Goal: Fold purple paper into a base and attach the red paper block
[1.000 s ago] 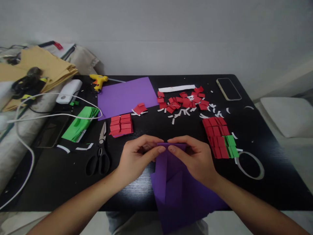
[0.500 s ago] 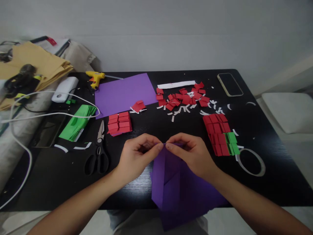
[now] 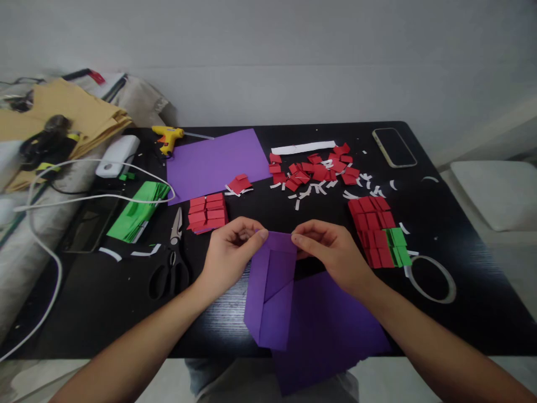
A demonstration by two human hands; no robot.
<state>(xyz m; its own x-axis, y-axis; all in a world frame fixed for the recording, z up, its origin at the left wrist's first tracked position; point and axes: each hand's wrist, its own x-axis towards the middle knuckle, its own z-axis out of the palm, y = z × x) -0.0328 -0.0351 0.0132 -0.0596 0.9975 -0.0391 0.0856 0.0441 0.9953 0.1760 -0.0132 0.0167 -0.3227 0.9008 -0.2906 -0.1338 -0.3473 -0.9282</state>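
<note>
Between my hands is a folded purple paper (image 3: 274,302), held up by its top edge with creases and flaps showing. My left hand (image 3: 237,252) pinches its upper left corner between thumb and fingers. At the upper right corner, my right hand (image 3: 331,257) grips it the same way. Beneath lies a larger purple sheet (image 3: 331,330), its ragged lower edge hanging over the table's front. A block of folded red pieces (image 3: 207,211) sits beyond my left hand. Beyond my right wrist is a bigger red block (image 3: 371,224) with green pieces (image 3: 398,246) joined to it.
Black scissors (image 3: 171,268) and a green paper stack (image 3: 138,212) lie left. Farther back are a yellow glue gun (image 3: 168,137), a purple sheet (image 3: 218,159), loose red pieces (image 3: 319,168) with white scraps, and a phone (image 3: 394,146). A white cable (image 3: 54,263) loops at left; a tape ring (image 3: 451,285) lies right.
My hands have moved apart along the top edge, the left one shifting left. The folded purple paper has risen, moved left and now shows more of its face.
</note>
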